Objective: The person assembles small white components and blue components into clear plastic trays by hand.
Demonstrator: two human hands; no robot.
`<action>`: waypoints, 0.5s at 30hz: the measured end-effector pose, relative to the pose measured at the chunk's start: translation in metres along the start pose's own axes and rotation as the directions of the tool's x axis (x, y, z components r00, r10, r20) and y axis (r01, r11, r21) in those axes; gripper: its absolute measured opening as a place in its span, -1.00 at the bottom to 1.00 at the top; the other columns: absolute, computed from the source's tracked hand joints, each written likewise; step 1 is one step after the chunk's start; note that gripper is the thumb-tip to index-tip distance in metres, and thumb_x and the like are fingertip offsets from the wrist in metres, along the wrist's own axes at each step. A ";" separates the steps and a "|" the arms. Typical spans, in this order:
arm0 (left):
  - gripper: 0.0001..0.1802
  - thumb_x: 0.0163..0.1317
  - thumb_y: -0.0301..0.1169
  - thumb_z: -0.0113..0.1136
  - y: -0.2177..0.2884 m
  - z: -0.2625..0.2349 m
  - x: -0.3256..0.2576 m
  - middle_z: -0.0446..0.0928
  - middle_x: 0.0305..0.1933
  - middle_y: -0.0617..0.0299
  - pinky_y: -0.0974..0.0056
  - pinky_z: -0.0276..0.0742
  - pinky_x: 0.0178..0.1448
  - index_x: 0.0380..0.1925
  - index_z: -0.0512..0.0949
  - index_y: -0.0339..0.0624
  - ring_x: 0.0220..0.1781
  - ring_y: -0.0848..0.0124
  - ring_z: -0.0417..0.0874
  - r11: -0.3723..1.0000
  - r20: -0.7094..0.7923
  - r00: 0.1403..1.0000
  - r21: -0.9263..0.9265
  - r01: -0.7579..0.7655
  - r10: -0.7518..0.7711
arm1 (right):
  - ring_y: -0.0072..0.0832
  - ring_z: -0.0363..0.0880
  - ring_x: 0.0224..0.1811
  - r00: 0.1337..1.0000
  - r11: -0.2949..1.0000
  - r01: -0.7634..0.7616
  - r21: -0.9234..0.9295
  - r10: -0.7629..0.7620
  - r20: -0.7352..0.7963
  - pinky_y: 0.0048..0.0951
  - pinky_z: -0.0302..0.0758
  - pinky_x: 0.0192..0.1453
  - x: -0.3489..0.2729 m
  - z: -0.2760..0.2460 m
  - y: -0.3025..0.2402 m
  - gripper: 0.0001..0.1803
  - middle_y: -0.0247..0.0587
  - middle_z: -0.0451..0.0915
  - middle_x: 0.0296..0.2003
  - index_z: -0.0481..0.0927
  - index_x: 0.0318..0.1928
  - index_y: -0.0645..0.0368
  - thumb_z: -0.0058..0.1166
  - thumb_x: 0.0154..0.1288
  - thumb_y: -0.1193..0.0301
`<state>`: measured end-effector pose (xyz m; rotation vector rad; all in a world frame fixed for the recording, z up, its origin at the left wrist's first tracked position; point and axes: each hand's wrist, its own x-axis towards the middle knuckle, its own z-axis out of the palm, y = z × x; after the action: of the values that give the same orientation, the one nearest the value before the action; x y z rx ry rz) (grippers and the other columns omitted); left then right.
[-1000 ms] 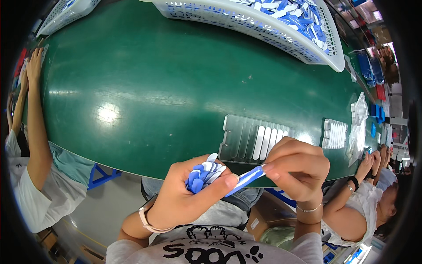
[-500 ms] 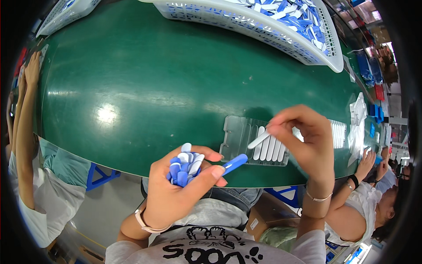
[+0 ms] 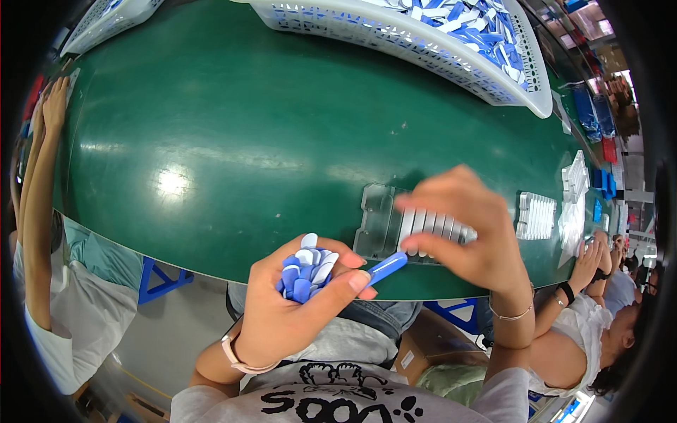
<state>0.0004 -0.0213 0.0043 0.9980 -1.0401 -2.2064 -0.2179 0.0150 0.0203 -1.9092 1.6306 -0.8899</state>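
Note:
A bunch of small blue-and-white flat plastic sticks (image 3: 305,269) is gathered in my left hand (image 3: 303,296). Its thumb and forefinger pinch one of them, a blue stick (image 3: 388,268) that points toward a clear grooved tray (image 3: 376,222). Over this tray hovers my right hand (image 3: 469,229), slightly blurred, thumb and fingers apart and nothing seen between them. White sticks (image 3: 421,224) lie side by side in the tray's grooves. The grooves at the tray's left side hold nothing, and my right hand hides part of its right side.
A white perforated basket (image 3: 395,35) heaped with sticks stands at the far side of the green table (image 3: 211,127). Another basket (image 3: 113,25) is at the far left. A second filled tray (image 3: 536,215) lies to the right. Co-workers' arms (image 3: 46,155) rest at both table ends.
My right hand has lowered its white stick into the tray and let it go, its fingers now parted. My left hand has shifted slightly right with its bunch.

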 end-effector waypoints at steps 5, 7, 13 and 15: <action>-0.81 0.16 -0.58 0.21 -0.001 0.002 0.001 0.60 -0.36 0.15 0.41 0.60 -0.25 -0.23 0.48 -0.39 -0.31 0.41 0.68 0.999 0.061 0.998 -0.044 0.017 -0.014 | -0.35 0.53 -0.40 0.989 0.874 -0.034 0.484 -0.040 0.143 -0.39 0.44 -0.25 -0.004 0.006 -0.002 -0.80 -0.26 0.64 -0.43 0.68 -0.33 0.17 0.33 -0.07 0.52; -0.81 0.17 -0.56 0.21 -0.001 0.002 0.004 0.59 -0.38 0.18 0.44 0.58 -0.28 -0.23 0.49 -0.38 -0.33 0.44 0.68 0.997 0.070 0.997 -0.069 0.016 -0.011 | -0.37 0.53 -0.41 0.994 0.893 0.034 0.448 -0.076 0.074 -0.41 0.42 -0.25 -0.002 0.003 0.000 -0.84 -0.27 0.63 -0.44 0.65 -0.37 0.17 0.31 -0.05 0.52; -0.82 0.22 -0.46 0.13 0.004 -0.009 0.001 0.36 -0.62 0.39 0.51 0.15 -0.58 -0.21 0.43 -0.28 -0.64 0.69 0.27 0.976 0.162 0.974 -0.124 0.177 -0.156 | -0.39 0.40 -0.44 0.988 0.998 0.058 -0.012 -0.055 0.143 -0.42 0.31 -0.26 0.018 -0.013 0.009 -0.90 -0.35 0.51 -0.55 0.58 -0.49 0.17 0.26 -0.01 0.46; -0.82 0.22 -0.48 0.07 0.002 -0.011 -0.001 0.34 -0.60 0.36 0.49 0.09 -0.59 -0.19 0.39 -0.25 -0.65 0.68 0.22 0.964 0.216 0.964 -0.183 0.194 -0.154 | -0.38 0.37 -0.34 0.978 0.993 0.009 -0.119 0.017 0.210 -0.40 0.27 -0.19 0.019 -0.011 0.005 -0.88 -0.33 0.47 -0.45 0.57 -0.48 0.16 0.27 -0.02 0.45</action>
<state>0.0095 -0.0269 0.0014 0.8174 -0.8132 -2.5419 -0.2277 -0.0037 0.0279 -2.0037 1.5901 -0.5760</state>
